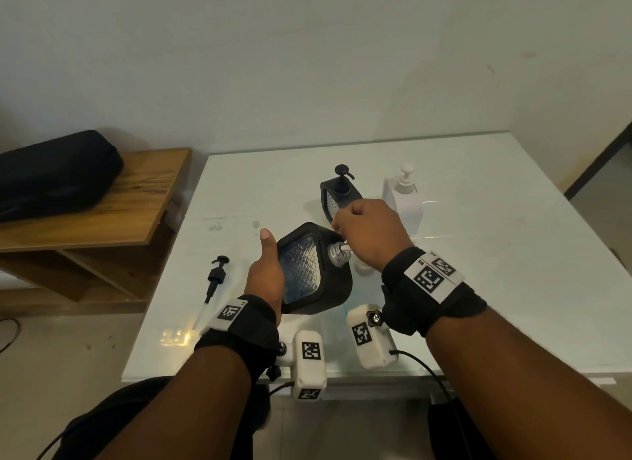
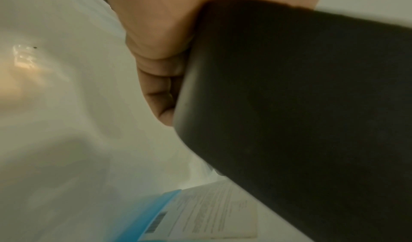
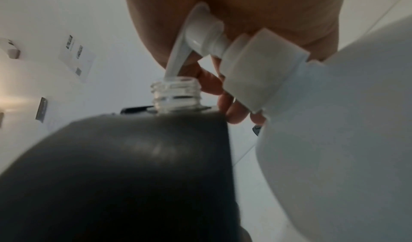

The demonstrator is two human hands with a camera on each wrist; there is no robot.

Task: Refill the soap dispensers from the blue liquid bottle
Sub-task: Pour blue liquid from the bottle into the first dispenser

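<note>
My left hand (image 1: pixel 266 275) grips a black soap dispenser (image 1: pixel 307 271) and holds it tilted above the table. Its pump is off, and the clear threaded neck (image 3: pixel 176 94) stands uncovered. My right hand (image 1: pixel 369 233) sits on the white pump head (image 3: pixel 200 39) of a pale refill bottle (image 3: pixel 334 122), fingers curled behind the pump's collar. The pump's nozzle tip rests in the dispenser's neck. In the left wrist view a blue and white label (image 2: pixel 160 216) shows below the dispenser (image 2: pixel 301 104). The head view hides most of the refill bottle under my right hand.
A removed black pump (image 1: pixel 215 278) lies on the white table (image 1: pixel 478 305) to the left. Behind my hands stand a second black dispenser (image 1: pixel 340 192) and a white dispenser (image 1: pixel 403 199), both with pumps on. A wooden shelf (image 1: pixel 102 213) with a black bag is at the left.
</note>
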